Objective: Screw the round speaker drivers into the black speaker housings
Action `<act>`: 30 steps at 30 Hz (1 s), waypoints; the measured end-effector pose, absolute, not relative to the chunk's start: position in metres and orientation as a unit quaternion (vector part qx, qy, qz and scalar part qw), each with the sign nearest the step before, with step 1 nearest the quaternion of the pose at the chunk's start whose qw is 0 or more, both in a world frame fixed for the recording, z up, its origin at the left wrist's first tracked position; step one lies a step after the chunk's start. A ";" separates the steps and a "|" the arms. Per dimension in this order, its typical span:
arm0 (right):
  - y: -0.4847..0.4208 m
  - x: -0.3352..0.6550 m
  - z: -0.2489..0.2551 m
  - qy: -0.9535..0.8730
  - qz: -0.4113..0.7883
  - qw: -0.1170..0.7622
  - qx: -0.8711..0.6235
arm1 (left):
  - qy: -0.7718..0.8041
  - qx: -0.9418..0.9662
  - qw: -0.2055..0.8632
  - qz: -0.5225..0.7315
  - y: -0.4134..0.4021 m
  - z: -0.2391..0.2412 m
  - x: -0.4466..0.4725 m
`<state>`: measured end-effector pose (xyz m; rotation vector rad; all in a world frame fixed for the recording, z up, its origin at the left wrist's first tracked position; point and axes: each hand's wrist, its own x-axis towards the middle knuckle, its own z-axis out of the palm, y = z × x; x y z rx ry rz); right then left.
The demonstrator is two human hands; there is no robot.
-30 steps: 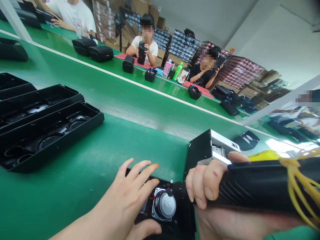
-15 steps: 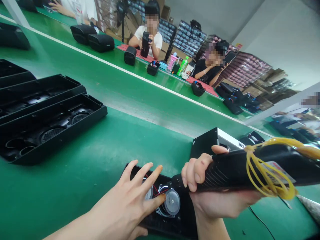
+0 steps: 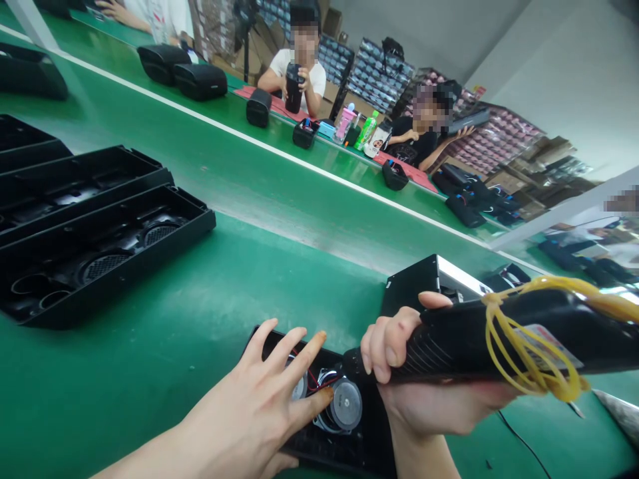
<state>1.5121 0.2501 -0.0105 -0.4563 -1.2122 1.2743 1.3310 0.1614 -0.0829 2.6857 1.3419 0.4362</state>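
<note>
My left hand (image 3: 259,406) lies flat with fingers spread on a black speaker housing (image 3: 349,446) at the near edge of the green belt. Its fingertips touch a round silver speaker driver (image 3: 346,404) with red wires. My right hand (image 3: 399,359) is wrapped round a black electric screwdriver (image 3: 479,336) wound with yellow rubber bands (image 3: 529,352). The tool's tip points down at the housing beside the driver.
Several black speaker shells (image 3: 100,253) lie on the left of the green conveyor (image 3: 249,219). A black and silver box (image 3: 429,279) stands behind my right hand. Across the belt people (image 3: 299,66) sit with small black speakers (image 3: 258,106) and bottles (image 3: 367,130).
The screwdriver has swung left and down toward the driver, then held. My left hand slid slightly forward on the housing. A person opposite has lifted a dark flat object.
</note>
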 end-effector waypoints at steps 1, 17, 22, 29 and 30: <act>0.249 1.512 -0.011 -0.525 0.556 0.613 -0.197 | 0.442 0.883 0.053 0.148 0.161 -0.084 1.331; 0.247 1.505 -0.012 -0.541 0.600 0.564 -0.171 | 0.448 0.882 0.079 0.126 0.165 -0.057 1.326; 0.247 1.503 -0.014 -0.556 0.595 0.556 -0.165 | 0.458 0.878 0.068 0.121 0.163 -0.060 1.329; 0.247 1.505 -0.016 -0.559 0.613 0.537 -0.153 | 0.429 0.895 0.061 0.109 0.169 -0.054 1.327; 0.247 1.505 -0.018 -0.553 0.620 0.536 -0.152 | 0.427 0.896 0.052 0.108 0.170 -0.054 1.327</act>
